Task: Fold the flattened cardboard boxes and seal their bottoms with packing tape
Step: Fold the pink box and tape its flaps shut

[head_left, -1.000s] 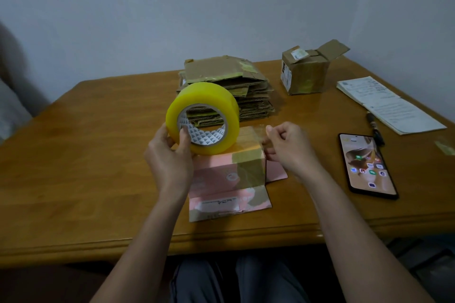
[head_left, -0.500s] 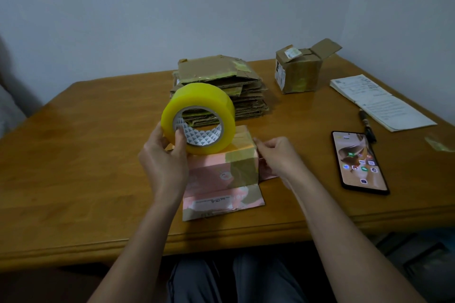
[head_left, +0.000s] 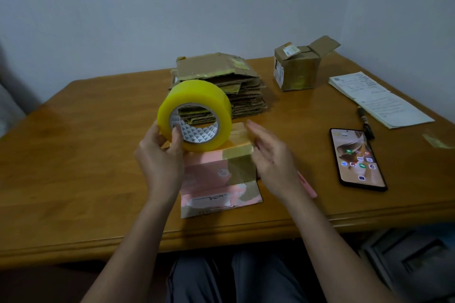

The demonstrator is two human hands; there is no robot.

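A small pink box (head_left: 216,172) stands on the wooden table (head_left: 81,155) in front of me, its taped bottom facing up and its flaps spread flat on the table. My left hand (head_left: 160,157) grips a big yellow roll of packing tape (head_left: 197,108) above the box's left side, thumb in the core. At the box's right side my right hand (head_left: 273,157) is held flat with straight fingers, against or just beside the wall. A stack of flattened cardboard boxes (head_left: 221,86) lies behind the roll.
A folded brown box (head_left: 298,69) with one flap open stands at the back right. To the right lie a sheet of paper (head_left: 379,101), a black pen (head_left: 365,123) and a lit phone (head_left: 357,157). A scrap of tape (head_left: 438,141) lies near the right edge.
My right hand has gone from a curled pinch at the box's top right corner to flat, straight fingers along its right side. The left hand still holds the roll in the same place.
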